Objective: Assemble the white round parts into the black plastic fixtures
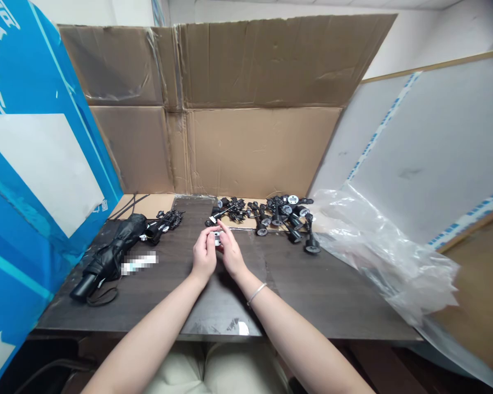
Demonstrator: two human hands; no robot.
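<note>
My left hand (204,253) and my right hand (231,250) meet over the middle of the dark table (332,290). Together they pinch a small black and silver part (217,237) between their fingertips. Both hands have curled fingers. Just beyond them lies a pile of several similar black parts with silver round caps (285,214). A smaller heap of black parts (232,210) sits straight ahead of the hands. My right wrist wears a thin bracelet (257,293).
A folded black umbrella (110,257) lies at the left, with a small cluster of black parts (166,221) by its tip. A crumpled clear plastic bag (378,246) spreads at the right. Cardboard walls (254,148) close the back; a blue panel (33,164) stands left.
</note>
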